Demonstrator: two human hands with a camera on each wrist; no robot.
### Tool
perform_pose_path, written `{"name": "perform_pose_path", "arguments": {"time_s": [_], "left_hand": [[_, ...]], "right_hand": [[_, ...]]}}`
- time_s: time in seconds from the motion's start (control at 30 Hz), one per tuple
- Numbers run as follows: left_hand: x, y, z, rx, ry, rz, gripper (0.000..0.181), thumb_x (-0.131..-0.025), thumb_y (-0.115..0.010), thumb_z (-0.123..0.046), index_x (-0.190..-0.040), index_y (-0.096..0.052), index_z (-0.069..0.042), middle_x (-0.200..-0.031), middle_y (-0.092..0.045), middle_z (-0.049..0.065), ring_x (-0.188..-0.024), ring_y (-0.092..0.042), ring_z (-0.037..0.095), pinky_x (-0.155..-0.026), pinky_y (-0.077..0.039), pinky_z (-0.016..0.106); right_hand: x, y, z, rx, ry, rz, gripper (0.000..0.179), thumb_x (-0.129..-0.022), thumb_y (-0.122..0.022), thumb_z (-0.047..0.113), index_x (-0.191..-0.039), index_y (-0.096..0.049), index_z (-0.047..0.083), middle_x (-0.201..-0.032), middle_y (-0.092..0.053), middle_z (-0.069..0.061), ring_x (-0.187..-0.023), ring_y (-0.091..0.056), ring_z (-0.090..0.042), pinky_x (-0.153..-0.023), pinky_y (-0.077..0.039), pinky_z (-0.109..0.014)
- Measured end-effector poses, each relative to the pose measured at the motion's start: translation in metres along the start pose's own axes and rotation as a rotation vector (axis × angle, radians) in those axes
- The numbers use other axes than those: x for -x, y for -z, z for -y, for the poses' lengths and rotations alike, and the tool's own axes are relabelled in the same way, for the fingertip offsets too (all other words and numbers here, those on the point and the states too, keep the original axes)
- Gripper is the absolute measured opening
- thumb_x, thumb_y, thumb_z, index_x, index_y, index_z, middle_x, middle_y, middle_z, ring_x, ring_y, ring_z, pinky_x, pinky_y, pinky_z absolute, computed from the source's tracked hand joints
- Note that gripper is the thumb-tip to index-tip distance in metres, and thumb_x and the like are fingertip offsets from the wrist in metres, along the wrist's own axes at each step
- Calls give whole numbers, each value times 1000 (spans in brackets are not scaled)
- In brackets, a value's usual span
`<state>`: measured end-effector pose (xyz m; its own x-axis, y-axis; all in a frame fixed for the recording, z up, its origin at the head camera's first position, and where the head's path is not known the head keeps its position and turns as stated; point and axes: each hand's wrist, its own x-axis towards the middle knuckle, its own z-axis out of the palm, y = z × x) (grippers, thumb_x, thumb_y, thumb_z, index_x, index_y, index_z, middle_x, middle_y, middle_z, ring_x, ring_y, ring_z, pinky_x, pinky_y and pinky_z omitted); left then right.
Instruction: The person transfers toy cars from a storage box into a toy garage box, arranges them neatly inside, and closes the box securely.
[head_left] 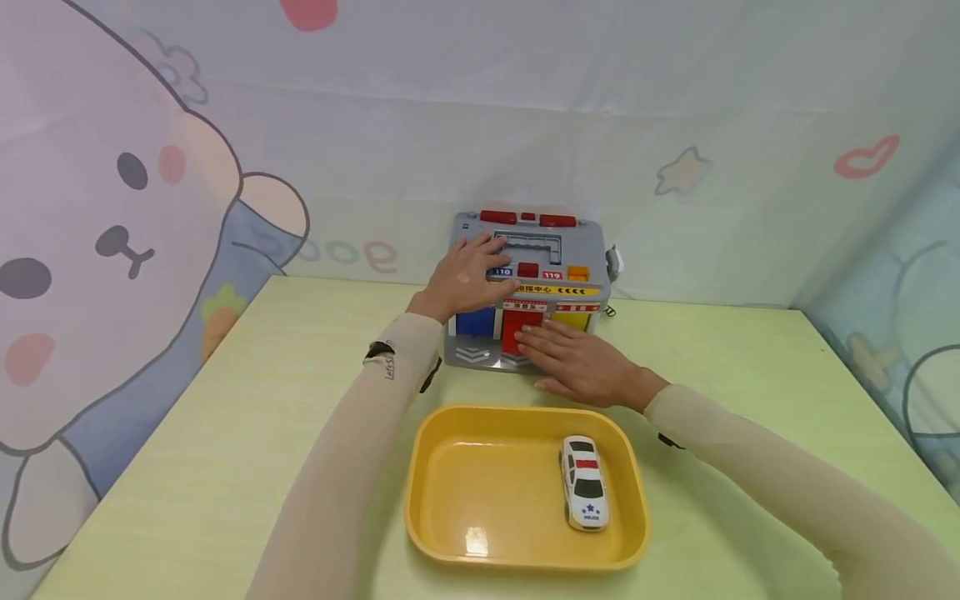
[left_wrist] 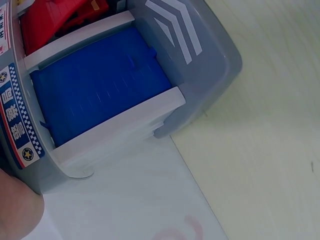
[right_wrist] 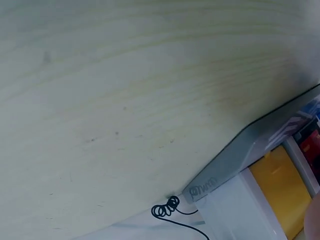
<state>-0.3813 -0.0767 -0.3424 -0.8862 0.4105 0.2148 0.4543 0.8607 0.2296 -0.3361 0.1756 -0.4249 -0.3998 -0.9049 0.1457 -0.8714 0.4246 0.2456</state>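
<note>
A grey toy garage (head_left: 585, 250) with blue, red and yellow doors stands at the back of the table. My left hand (head_left: 468, 279) rests on its roof beside the handle, fingers spread. My right hand (head_left: 581, 362) holds its straight fingers at the front, by the red door (head_left: 522, 325); exact contact cannot be told. The left wrist view shows the blue door (left_wrist: 100, 85) down and the red door (left_wrist: 47, 22) tilted outward, with a red object (left_wrist: 85, 15) partly visible behind it. The yellow door (right_wrist: 282, 187) is down.
A yellow tray (head_left: 480, 560) stands in front of the garage, with a white toy police car (head_left: 585, 483) at its right side. A coiled black cord (right_wrist: 167, 207) lies by the garage's right side. A patterned cloth (head_left: 525, 125) hangs behind the table (head_left: 300, 375).
</note>
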Motion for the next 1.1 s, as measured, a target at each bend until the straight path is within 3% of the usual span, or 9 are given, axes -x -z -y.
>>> {"name": "perform_pose_path", "arguments": {"time_s": [0.3,0.57,1.1], "left_hand": [[0,-2,-5,-3,18,-13,56,-98,-50,-52,-143,-57,-19,-163,-34,0,-156,-19,21,-128,-11,44],[0,-1,-5,-40,17,-26,58,-98,-52,-56,-141,-59,-18,-161,-37,2,-155,-23,23,-127,-13,45],[0,0,-3,-40,-3,-26,58,-97,-55,-54,-141,-60,-16,-161,-38,3,-155,-23,25,-127,-15,45]], "right_hand": [[-3,-12,0,120,-20,7,68,-105,-29,56,-155,-38,11,-160,-39,-8,-149,-36,-26,-125,-21,-47],[-8,-12,1,118,-37,4,65,-102,-44,51,-154,-40,12,-159,-41,-7,-149,-37,-25,-125,-21,-47],[-14,-19,3,210,-80,36,64,-103,-43,50,-154,-39,12,-160,-39,-6,-150,-36,-25,-126,-16,-49]]}}
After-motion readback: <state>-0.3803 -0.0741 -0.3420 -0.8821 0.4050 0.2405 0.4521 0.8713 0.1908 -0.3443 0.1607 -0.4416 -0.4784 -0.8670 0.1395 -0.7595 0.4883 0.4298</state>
